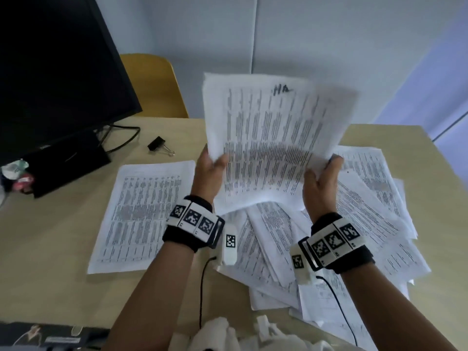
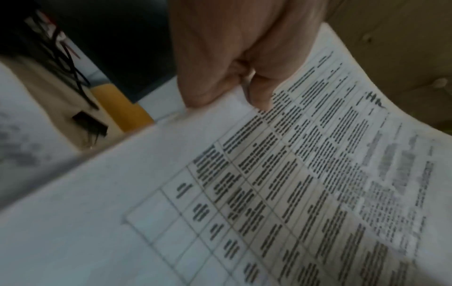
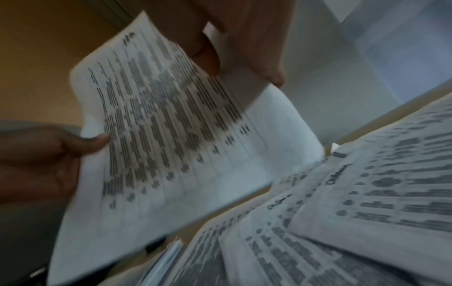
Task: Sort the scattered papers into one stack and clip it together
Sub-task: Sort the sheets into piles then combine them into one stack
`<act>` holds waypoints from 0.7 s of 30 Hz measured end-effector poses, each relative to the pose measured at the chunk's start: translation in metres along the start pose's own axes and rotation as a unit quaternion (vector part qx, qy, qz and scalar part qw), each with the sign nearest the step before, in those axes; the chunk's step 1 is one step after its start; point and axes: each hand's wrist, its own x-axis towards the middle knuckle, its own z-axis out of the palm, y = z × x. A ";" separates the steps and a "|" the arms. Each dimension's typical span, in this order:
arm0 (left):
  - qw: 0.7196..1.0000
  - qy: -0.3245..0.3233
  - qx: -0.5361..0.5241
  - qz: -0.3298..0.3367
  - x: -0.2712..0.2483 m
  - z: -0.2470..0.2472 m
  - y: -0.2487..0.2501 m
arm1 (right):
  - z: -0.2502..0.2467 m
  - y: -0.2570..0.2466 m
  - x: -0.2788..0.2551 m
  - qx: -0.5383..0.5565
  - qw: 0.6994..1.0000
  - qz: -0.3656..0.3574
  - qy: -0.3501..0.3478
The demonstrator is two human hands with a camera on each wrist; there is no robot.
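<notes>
- Left hand (image 1: pixel 208 171) and right hand (image 1: pixel 320 178): each grips a lower side edge of a raised sheaf of papers (image 1: pixel 273 138) — fingers curled round it, thumbs on the printed face.
- Scattered papers (image 1: pixel 367 198): overlapping on the surface (image 1: pixel 50 236) below; one sheet (image 1: pixel 144 214) lies apart, left.
- Binder clip (image 1: pixel 158 145): on the surface near the monitor (image 1: pixel 55 72), untouched.

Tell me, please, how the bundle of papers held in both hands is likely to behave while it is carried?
The held bundle is probably floppy: it bows between the left hand and right hand. Sheets could well slip apart, since their top edges are fanned and the binder clip lies unused on the desk. It looks light.
</notes>
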 end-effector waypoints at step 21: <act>0.913 0.072 0.294 -0.272 0.035 -0.225 -0.097 | 0.185 0.007 -0.099 -0.240 0.882 0.196 -0.355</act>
